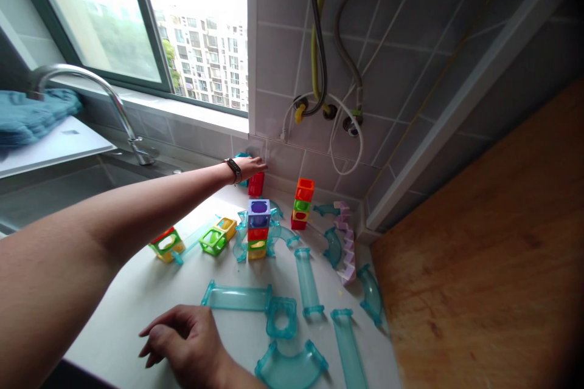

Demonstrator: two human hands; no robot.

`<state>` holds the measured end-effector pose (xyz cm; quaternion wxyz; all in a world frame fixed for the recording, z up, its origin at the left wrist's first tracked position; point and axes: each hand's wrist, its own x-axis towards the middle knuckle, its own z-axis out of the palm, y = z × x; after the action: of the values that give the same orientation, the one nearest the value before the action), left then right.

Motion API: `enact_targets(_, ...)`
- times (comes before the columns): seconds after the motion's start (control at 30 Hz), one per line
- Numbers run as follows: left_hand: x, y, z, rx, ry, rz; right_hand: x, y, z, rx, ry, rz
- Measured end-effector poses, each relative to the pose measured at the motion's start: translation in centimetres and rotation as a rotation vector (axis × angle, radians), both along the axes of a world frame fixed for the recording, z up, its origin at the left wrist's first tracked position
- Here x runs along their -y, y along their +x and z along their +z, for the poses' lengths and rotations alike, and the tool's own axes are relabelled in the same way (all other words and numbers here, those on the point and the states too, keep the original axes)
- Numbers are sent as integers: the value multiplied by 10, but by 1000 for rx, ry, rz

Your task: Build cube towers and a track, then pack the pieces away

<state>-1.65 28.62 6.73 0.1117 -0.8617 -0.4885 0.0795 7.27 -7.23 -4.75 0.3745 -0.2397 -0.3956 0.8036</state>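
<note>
My left hand [249, 166] reaches far back to the tiled wall and closes over a teal piece [241, 157] that sits by a red block [256, 184]. My right hand [185, 340] rests on the white counter [137, 310] near the front edge, fingers apart and holding nothing. It lies just left of a flat teal track [237, 298] and a teal square ring [281, 316]. Between the hands stands a stack topped by a purple block [258, 214]. An orange, green and red stack [302, 203] stands near the wall.
Teal tubes and curves [306, 282] lie scattered, with a purple stair piece [347, 243] at the right and green [213, 240] and red-yellow [166, 244] blocks at the left. A faucet [114, 100] and sink are at the left, hoses [319, 73] hang on the wall, and a wooden surface [479, 255] is at the right.
</note>
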Motion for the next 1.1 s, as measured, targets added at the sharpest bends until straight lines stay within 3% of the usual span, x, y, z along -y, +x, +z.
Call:
enact_targets(0.13, -4, 1, -1, 15, -39, 143, 0, 2, 1, 6, 9, 5)
enact_targets(0.43, 4, 12, -19, -26, -36, 214, 1, -1, -3, 8, -4, 7)
enact_targets(0.67, 3, 23, -36, -18, 62, 170, -1, 1, 1, 12, -31, 27)
enact_targets(0.9, -5, 27, -37, -23, 190, 91, 0, 1, 5, 11, -58, 24)
enact_targets(1.1, -10, 27, -40, -2, 284, 126, -2, 0, 4, 29, -87, 34)
